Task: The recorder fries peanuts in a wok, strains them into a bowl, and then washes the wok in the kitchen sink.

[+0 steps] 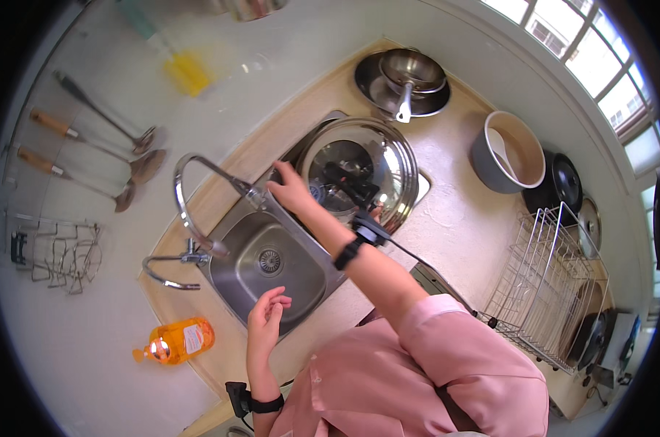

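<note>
My left hand (267,314) hovers over the near edge of a stainless steel sink basin (294,273), fingers loosely curled and holding nothing. My right hand (293,190) reaches across to the far side, near the base of a curved chrome faucet (182,191). Its fingers are apart and I see nothing in them. Beside and partly beneath that forearm lies a large shiny round metal pan or lid (398,175), over the second part of the sink. A round drain strainer (270,261) shows in the bare basin. Both wrists wear black straps with small devices.
A smaller chrome tap (171,285) and an orange soap bottle (185,341) stand left. Stacked pans (412,71), a deep pot (507,153) and a wire dish rack (543,289) are right. Ladles (144,139) and a yellow brush (188,74) hang on the wall. A cable (423,262) trails from my right wrist.
</note>
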`<state>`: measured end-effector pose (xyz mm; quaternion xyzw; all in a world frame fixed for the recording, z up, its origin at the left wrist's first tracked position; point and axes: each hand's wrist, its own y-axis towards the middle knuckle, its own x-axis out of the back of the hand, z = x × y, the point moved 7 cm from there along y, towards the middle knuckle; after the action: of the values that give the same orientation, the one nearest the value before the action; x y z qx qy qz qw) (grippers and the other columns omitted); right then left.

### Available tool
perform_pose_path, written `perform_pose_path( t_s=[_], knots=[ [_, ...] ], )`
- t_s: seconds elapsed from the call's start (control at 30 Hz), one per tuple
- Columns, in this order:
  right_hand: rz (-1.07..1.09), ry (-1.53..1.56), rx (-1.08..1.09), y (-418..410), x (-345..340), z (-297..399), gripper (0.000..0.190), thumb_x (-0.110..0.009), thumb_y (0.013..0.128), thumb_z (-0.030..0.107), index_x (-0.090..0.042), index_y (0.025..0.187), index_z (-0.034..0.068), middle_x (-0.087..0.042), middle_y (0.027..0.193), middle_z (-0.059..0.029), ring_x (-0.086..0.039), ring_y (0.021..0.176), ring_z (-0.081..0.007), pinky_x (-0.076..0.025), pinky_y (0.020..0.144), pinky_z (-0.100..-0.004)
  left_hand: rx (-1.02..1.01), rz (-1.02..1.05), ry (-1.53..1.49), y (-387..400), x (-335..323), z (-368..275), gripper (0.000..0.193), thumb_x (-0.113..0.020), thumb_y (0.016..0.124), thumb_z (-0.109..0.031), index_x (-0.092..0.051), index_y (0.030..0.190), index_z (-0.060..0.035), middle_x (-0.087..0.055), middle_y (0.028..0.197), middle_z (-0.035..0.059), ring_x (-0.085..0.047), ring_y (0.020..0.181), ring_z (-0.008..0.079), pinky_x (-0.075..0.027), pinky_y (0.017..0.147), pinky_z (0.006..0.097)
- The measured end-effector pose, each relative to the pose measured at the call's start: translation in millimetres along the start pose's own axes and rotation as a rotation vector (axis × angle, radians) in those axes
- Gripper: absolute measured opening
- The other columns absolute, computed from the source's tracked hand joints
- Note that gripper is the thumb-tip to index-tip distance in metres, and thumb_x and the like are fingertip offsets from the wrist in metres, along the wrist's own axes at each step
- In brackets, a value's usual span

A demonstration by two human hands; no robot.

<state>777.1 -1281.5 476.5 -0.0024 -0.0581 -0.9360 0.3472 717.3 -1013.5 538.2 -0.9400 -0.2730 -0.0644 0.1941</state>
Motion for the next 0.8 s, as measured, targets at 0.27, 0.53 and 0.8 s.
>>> perform_pose_path(
  t_s=[0.27,0.53,0.8],
  knots=[
    [-0.812,-0.080,-0.012,-106,257,13,0.051,-0.053,0.079,0.010,-0.036,0.126,-0.002,-0.042,0.125,-0.0213,-0.039,0.118,-0.0313,-0.030,0.100,-0.0373,-0.219,0.031,0.460,70,-91,-42,0.035,-0.055,0.081,-0.005,-0.052,0.116,-0.0035,-0.057,0.105,0.0112,-0.056,0.094,0.0206,-0.043,0.083,0.0292],
    [-0.502,0.182,-0.516,-122,258,-71,0.040,-0.050,0.087,0.018,-0.044,0.121,-0.002,-0.054,0.115,-0.0167,-0.050,0.107,-0.0236,-0.038,0.092,-0.0315,-0.622,-0.040,0.911,123,-186,-77,0.103,-0.077,0.061,-0.013,-0.013,0.142,-0.0172,-0.003,0.143,0.0245,-0.017,0.129,0.0436,-0.023,0.104,0.0475],
    [-0.303,0.205,-0.341,-110,198,33,0.036,-0.044,0.088,0.010,-0.041,0.122,-0.002,-0.059,0.091,-0.0233,-0.060,0.081,-0.0367,-0.047,0.068,-0.0377,-0.630,-0.322,0.971,142,-140,-102,0.101,-0.083,0.054,-0.032,-0.029,0.138,-0.0145,-0.008,0.142,0.0248,-0.010,0.131,0.0417,-0.016,0.103,0.0525]
  ],
)
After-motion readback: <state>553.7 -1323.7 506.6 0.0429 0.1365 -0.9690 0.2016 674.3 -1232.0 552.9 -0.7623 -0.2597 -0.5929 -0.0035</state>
